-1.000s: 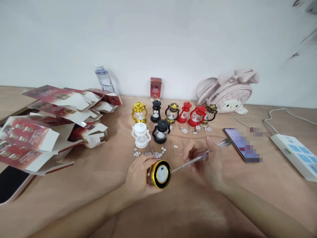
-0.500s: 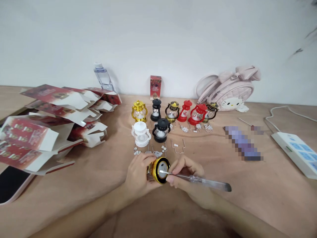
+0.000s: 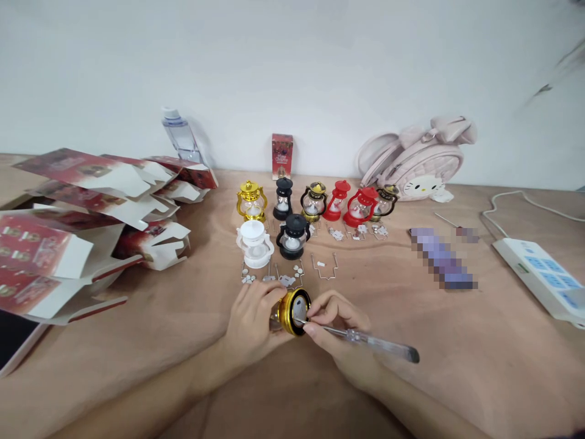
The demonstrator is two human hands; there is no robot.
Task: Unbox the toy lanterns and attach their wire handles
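A pale wall point(image 3: 320, 73) rises behind the brown desk point(image 3: 461, 347). Directly before the person, the gold lantern point(image 3: 287, 312) lies tipped within the left hand point(image 3: 249, 320), whose grip wraps it. The tip of the clear screwdriver point(image 3: 384, 347), beside the rim a second ago, now stands at the white bottom panel point(image 3: 300, 308), the right hand point(image 3: 351, 361) pinching its shaft; tool work there seems under way. Beyond stand the white lantern point(image 3: 255, 245) and black lantern point(image 3: 294, 238).
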